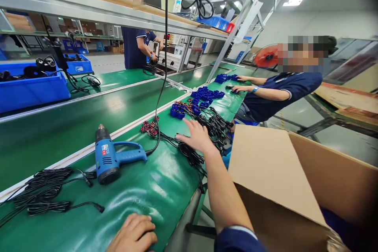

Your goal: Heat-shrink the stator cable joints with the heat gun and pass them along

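Black cables below and beside outstretched right hand, contact unclear

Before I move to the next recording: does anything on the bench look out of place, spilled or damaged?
Slightly untidy: by the right hand, black cables lie in a loose tangle, a few ends appearing to droop over the edge of the green bench, whose glossy surface looks rippled. No clear spill or damage.

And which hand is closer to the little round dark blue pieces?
Right. The right hand is over thin black cables, just short of the little round dark blue pieces; the left hand is farther back, over the green tabletop.
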Demonstrator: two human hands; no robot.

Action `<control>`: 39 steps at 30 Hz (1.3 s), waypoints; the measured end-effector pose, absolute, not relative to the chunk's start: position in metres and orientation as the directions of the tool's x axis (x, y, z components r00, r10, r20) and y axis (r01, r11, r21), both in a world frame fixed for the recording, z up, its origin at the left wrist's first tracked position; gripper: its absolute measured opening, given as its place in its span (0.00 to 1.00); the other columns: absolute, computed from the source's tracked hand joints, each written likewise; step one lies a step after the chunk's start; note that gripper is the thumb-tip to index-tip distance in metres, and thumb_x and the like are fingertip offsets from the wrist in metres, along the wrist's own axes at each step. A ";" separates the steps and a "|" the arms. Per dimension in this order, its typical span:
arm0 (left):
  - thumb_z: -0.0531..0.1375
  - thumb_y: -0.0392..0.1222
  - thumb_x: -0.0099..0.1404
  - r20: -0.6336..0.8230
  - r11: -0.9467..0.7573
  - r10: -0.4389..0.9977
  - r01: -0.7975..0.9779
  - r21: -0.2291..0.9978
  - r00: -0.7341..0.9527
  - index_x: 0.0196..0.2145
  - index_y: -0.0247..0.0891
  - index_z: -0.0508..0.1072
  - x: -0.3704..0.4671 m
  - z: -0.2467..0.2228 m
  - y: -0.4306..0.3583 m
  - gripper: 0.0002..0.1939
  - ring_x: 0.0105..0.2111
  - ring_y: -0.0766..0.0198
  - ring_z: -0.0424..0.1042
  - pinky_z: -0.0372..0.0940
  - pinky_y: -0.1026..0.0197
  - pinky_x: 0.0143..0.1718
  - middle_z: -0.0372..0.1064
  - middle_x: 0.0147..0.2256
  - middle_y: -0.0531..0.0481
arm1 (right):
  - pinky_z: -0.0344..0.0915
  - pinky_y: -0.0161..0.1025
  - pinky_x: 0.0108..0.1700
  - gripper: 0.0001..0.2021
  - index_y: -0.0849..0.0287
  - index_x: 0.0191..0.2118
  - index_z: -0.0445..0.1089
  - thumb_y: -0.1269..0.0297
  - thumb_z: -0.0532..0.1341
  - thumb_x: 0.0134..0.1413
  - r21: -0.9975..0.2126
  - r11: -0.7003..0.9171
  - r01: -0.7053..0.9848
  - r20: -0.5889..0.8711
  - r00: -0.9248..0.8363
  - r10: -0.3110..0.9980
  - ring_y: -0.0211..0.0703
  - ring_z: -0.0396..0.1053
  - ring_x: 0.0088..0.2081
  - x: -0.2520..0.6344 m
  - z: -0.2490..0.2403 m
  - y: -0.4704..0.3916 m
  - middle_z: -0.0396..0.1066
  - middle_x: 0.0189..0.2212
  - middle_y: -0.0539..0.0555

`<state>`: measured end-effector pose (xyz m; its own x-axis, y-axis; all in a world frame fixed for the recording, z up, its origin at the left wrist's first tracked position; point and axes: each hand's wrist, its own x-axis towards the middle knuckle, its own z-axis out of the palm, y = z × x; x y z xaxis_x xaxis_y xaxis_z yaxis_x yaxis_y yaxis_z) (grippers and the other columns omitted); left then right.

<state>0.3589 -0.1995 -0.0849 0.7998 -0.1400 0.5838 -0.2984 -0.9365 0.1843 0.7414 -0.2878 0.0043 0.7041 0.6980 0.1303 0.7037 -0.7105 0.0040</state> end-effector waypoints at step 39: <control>0.62 0.34 0.67 0.315 -0.914 0.382 0.306 0.266 0.869 0.55 0.36 0.67 0.496 -0.038 -0.065 0.19 0.48 0.56 0.70 0.73 0.52 0.49 0.65 0.49 0.43 | 0.60 0.62 0.62 0.20 0.60 0.59 0.66 0.56 0.62 0.69 0.067 -0.481 0.874 0.462 0.400 0.792 0.58 0.61 0.62 0.759 -0.059 -0.131 0.62 0.61 0.60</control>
<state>0.4964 -0.0645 -0.0382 0.8688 0.3824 0.3145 0.3059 -0.9141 0.2663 0.7587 -0.1308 -0.0591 0.3998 0.7917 0.4619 0.8744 -0.4806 0.0669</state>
